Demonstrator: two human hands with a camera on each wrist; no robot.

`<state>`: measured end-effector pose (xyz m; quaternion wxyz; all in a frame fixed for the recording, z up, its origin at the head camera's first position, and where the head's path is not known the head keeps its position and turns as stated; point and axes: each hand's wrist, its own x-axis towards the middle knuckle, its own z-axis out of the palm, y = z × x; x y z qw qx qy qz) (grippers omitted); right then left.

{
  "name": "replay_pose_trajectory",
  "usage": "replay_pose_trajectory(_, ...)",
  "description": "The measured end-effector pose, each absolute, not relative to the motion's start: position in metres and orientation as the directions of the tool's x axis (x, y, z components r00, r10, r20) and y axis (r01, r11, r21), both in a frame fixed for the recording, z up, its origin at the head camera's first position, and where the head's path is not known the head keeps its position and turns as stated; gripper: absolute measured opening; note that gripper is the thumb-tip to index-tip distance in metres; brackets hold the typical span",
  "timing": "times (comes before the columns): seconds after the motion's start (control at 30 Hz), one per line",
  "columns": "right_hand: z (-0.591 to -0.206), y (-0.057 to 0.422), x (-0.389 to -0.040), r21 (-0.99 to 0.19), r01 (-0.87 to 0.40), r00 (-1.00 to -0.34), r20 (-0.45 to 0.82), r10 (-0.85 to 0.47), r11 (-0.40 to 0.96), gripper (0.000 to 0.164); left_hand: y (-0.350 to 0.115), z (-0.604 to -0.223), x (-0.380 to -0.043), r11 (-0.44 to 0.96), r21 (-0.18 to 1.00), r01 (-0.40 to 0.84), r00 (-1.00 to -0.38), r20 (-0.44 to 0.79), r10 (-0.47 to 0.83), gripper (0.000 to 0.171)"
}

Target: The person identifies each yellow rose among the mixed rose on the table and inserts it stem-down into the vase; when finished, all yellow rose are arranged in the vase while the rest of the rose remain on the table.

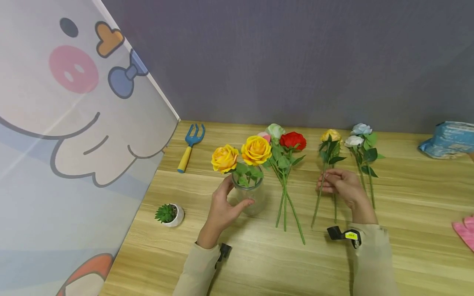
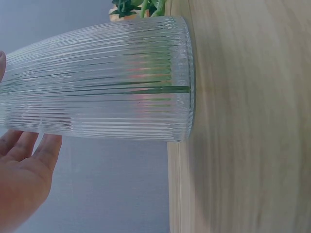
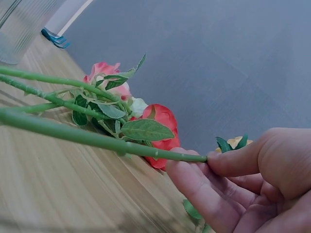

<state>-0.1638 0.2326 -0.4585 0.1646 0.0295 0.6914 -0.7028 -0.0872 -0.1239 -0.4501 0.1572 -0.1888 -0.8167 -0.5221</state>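
My left hand (image 1: 224,207) grips a clear ribbed glass vase (image 1: 256,199), thumb across its front and fingers around its far side. Two yellow roses (image 1: 256,150) stand in it, their leaves at the rim; in the left wrist view a green stem shows through the vase's (image 2: 107,82) wall. My right hand (image 1: 347,186) pinches the green stem (image 3: 97,138) of a flower between thumb and fingers. In the head view this stem runs up to leaves below a yellow rose (image 1: 331,135), and a second stem (image 1: 335,205) passes beside it, behind the hand.
Red (image 1: 292,141), pale green (image 1: 275,130) and pink roses lie between the hands, stems crossed. Pale blue (image 1: 361,129) and white (image 1: 354,141) roses lie right. A hand fork (image 1: 190,146), potted succulent (image 1: 174,215), blue bag (image 1: 449,139) and pink item (image 1: 464,232) lie around.
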Motion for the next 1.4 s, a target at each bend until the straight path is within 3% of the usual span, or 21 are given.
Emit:
replay_pose_trajectory(0.47, -0.4584, 0.2346, -0.1595, -0.951, 0.245, -0.967, -0.225, -0.121, -0.188, 0.017, -0.1233, -0.4489, -0.0868, 0.388, 0.799, 0.459, -0.886, 0.443, 0.136, 0.079)
replay_pose_trajectory(0.83, -0.4596, 0.2322, -0.1598, -0.936, 0.183, -0.982, -0.186, -0.019, -0.302, 0.031, -0.1232, -0.4489, -0.087, 0.379, 0.8, 0.466, -0.883, 0.449, 0.139, 0.08)
replay_pose_trajectory(1.1, -0.4616, 0.2305, -0.1599, -0.92, 0.087, -0.986, -0.135, 0.1, -0.382, 0.022, -0.1233, -0.4499, -0.087, 0.38, 0.796, 0.47, -0.881, 0.452, 0.141, 0.079)
replay_pose_trajectory(1.4, -0.4557, 0.2266, -0.1627, -0.866, 0.047, -0.94, -0.207, 0.271, -0.498, 0.013, -0.1237, -0.4507, -0.0875, 0.378, 0.793, 0.477, -0.877, 0.461, 0.139, 0.08)
